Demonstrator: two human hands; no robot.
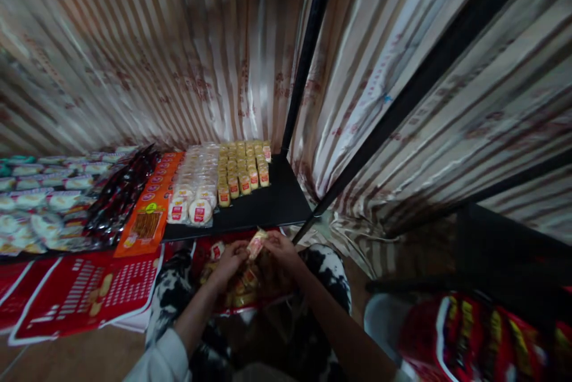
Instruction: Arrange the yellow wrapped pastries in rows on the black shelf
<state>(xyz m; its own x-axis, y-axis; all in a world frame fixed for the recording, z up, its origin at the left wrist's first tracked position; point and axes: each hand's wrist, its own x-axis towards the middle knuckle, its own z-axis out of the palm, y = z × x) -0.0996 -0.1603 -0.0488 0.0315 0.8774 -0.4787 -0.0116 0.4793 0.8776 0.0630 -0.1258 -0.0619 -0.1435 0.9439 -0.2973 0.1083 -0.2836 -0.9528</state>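
Note:
Between my two hands, above my lap, is a small wrapped snack pack [256,244], yellowish with a red and white label. My left hand [231,261] pinches its left side, and my right hand [281,248] grips its upper right. Below them an open red bag [277,292] holds several more yellow packs [243,295]. Just beyond, on the black shelf [281,197], similar yellow packs [243,170] stand in tight rows. Left of these are rows of round white packs [196,191].
Further left lie an orange pouch [145,224], dark glossy packets [120,197] and stacked white packets [49,197]. A red printed bag [89,295] hangs below the shelf edge. Black posts [308,54] rise before a striped curtain [201,60]. Red packages [491,334] sit at lower right.

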